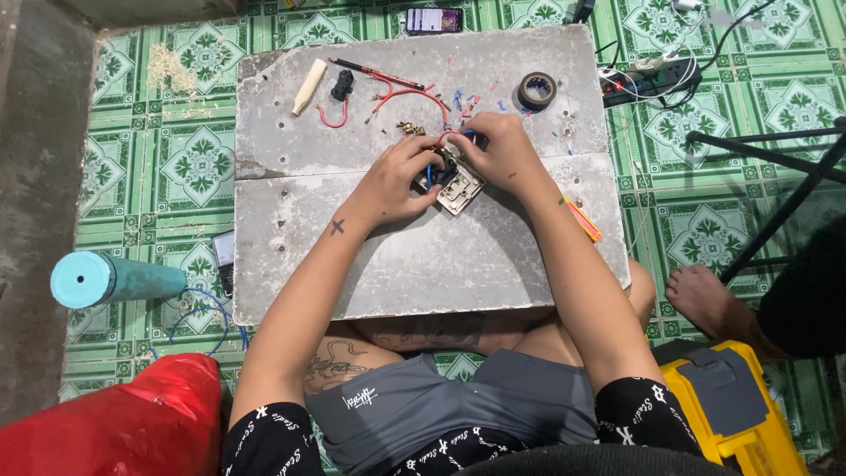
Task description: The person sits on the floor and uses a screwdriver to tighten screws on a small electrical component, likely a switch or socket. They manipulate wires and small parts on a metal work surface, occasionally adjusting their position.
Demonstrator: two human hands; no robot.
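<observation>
Switch plate (460, 187), pale and square, lies mid-worktop (423, 256) with red and blue wires (414, 92) running into it; the left hand (397, 181) is clamped on its dark left side, the right hand (498, 150) pinches its top edge. Behind them sit a tape roll (537, 89), a screwdriver (374, 73) and a phone (434, 19)

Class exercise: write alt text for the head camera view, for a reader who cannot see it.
Both hands, left hand and right hand, grip a white wall switch with red and blue wires on a grey board. A tape roll, a screwdriver and small screws lie nearby.
</observation>
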